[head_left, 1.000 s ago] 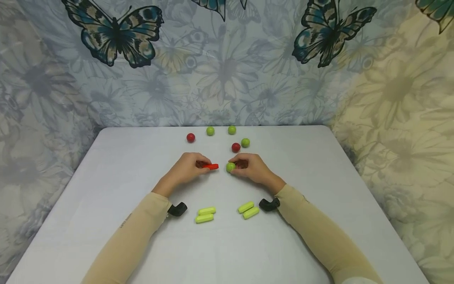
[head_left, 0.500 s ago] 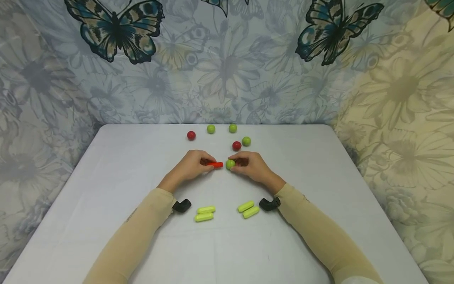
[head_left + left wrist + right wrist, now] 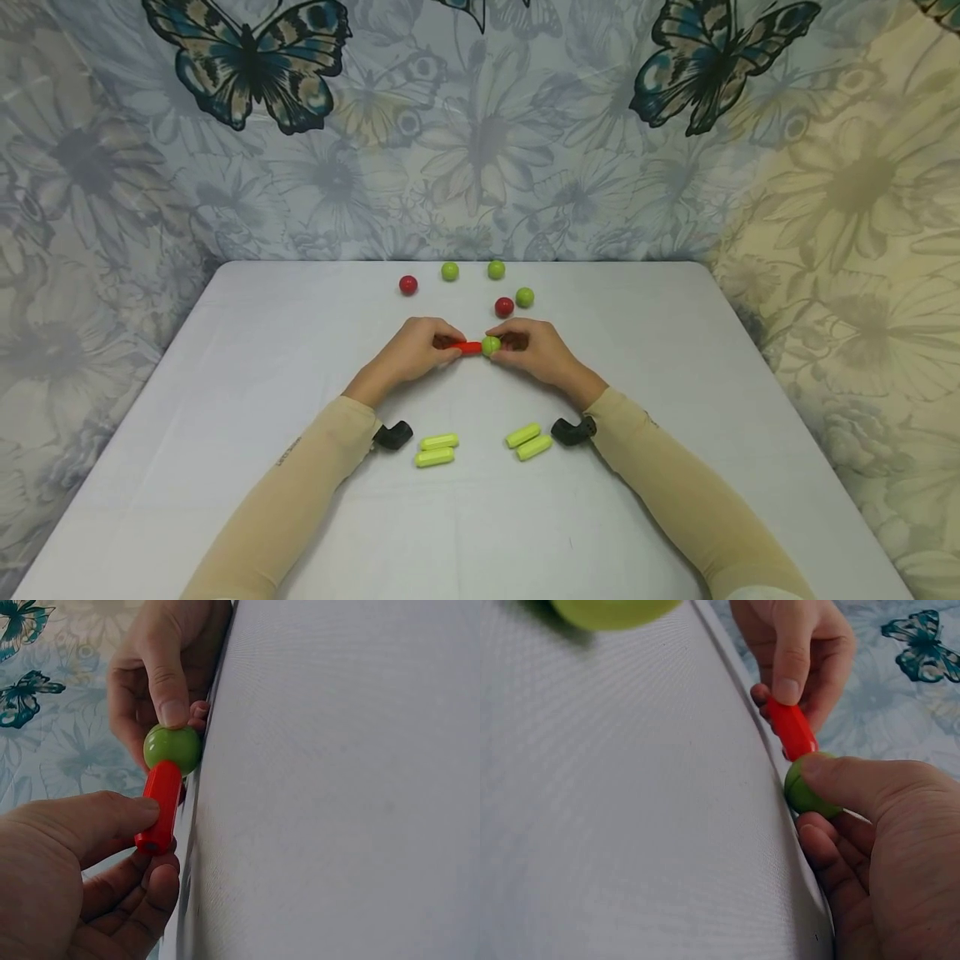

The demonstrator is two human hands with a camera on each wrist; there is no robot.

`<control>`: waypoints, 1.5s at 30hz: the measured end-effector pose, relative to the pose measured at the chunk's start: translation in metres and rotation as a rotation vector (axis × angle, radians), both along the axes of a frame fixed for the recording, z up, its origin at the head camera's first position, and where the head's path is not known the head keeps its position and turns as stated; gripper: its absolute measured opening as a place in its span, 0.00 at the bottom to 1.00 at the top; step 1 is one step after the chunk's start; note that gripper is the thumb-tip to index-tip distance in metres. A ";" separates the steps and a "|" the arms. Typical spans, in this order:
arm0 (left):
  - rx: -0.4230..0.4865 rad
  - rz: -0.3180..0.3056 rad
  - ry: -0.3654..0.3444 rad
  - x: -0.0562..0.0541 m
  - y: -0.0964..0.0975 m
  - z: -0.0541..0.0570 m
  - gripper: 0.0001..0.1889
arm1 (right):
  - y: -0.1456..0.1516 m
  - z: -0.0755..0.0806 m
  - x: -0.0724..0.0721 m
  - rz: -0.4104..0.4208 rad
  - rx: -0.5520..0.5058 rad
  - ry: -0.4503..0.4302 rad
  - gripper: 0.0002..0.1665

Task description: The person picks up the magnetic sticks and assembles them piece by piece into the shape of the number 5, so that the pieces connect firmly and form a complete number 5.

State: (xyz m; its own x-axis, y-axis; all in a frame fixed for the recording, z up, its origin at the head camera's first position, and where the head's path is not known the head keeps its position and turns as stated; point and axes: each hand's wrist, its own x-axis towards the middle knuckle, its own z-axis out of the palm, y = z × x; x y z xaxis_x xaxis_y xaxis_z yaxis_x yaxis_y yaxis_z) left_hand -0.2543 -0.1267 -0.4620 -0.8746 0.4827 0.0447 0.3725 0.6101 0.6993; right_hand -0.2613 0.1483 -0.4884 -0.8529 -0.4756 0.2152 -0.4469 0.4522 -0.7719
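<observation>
Between thumb and fingers my left hand (image 3: 417, 345) pinches a short red rod (image 3: 160, 804), which has a small dark spot in its near end face. My right hand (image 3: 538, 352) pinches a glossy green ball (image 3: 172, 748) with a thin seam line. The far end of the rod meets the side of the ball, as both wrist views show. In the head view the two hands face each other over the middle of the table, rod and ball in line between them. The fingers behind the ball are partly hidden in the left wrist view.
Beyond the hands lie two red balls (image 3: 408, 285) and several green balls (image 3: 450, 271) on the white table (image 3: 315, 317). Nearer me rest two pairs of yellow-green rods (image 3: 435, 457), one pair by each forearm. A butterfly-patterned cloth (image 3: 480, 167) hangs behind the table's back edge.
My left hand has moved right with the red rod, closing the gap until the rod meets the green ball. The right hand has stayed nearly in place. The view has shifted slightly.
</observation>
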 end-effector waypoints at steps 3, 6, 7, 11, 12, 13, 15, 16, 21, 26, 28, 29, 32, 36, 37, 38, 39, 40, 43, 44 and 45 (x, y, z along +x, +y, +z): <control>-0.004 0.005 -0.003 0.001 0.001 0.000 0.11 | 0.001 0.000 0.000 0.001 0.003 -0.004 0.20; -0.007 0.009 -0.008 0.001 0.000 0.000 0.11 | 0.001 0.000 0.000 0.003 0.001 -0.009 0.19; -0.008 0.011 -0.008 0.000 0.000 0.000 0.11 | 0.001 0.001 0.000 0.005 -0.003 -0.009 0.19; -0.014 0.020 -0.007 -0.001 -0.003 0.002 0.12 | 0.001 0.001 -0.002 0.009 -0.010 -0.007 0.18; -0.013 0.022 -0.008 -0.001 -0.004 0.003 0.13 | 0.001 0.001 -0.003 0.011 -0.011 -0.007 0.18; -0.008 0.024 -0.010 -0.001 -0.006 0.004 0.13 | 0.001 0.001 -0.003 0.011 -0.012 -0.008 0.18; -0.004 0.030 -0.009 -0.002 -0.010 0.007 0.13 | 0.001 0.002 -0.004 0.013 -0.013 -0.011 0.19; -0.001 0.035 -0.006 -0.002 -0.011 0.009 0.13 | 0.001 0.002 -0.004 0.013 -0.013 -0.011 0.19; 0.006 0.063 0.007 0.000 -0.019 0.020 0.11 | 0.003 0.004 -0.004 0.009 -0.018 -0.007 0.18; 0.013 0.052 -0.001 0.006 -0.021 0.030 0.13 | 0.004 0.004 -0.003 -0.005 -0.022 -0.008 0.18; 0.006 0.030 0.001 0.010 -0.022 0.032 0.14 | 0.004 0.003 -0.001 -0.006 -0.022 -0.014 0.18; 0.004 0.020 0.003 0.012 -0.022 0.032 0.14 | 0.004 0.002 0.000 -0.006 -0.022 -0.016 0.18; -0.006 -0.004 0.006 0.020 -0.024 0.035 0.14 | 0.004 0.000 0.002 -0.004 -0.026 -0.023 0.18; -0.023 -0.004 0.007 0.028 -0.028 0.039 0.14 | 0.003 0.003 0.002 -0.014 -0.013 -0.024 0.18; -0.026 0.000 0.009 0.029 -0.029 0.039 0.14 | 0.002 0.004 0.002 -0.014 -0.011 -0.025 0.18; -0.030 0.008 0.012 0.029 -0.031 0.039 0.14 | 0.002 0.004 0.002 -0.013 -0.007 -0.025 0.18; -0.033 0.019 0.012 0.028 -0.034 0.039 0.14 | 0.002 0.005 0.002 -0.010 -0.007 -0.028 0.18; -0.031 0.030 0.012 0.027 -0.037 0.038 0.14 | 0.002 0.004 0.002 -0.007 -0.008 -0.028 0.18; -0.015 0.068 0.008 0.018 -0.047 0.036 0.14 | 0.002 0.002 0.002 0.003 -0.014 -0.031 0.18; -0.009 0.082 0.003 0.014 -0.050 0.036 0.14 | 0.002 0.001 0.002 0.005 -0.012 -0.031 0.18; 0.000 0.099 -0.004 0.010 -0.053 0.036 0.14 | 0.002 0.001 0.002 0.005 -0.011 -0.032 0.18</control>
State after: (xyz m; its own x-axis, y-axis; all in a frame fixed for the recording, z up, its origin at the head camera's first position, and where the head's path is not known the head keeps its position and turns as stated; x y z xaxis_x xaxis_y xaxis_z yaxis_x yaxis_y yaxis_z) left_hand -0.2441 -0.1800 -0.4264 -0.9182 0.3939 0.0409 0.3076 0.6441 0.7004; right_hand -0.2589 0.1502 -0.4872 -0.8571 -0.4776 0.1931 -0.4243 0.4419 -0.7904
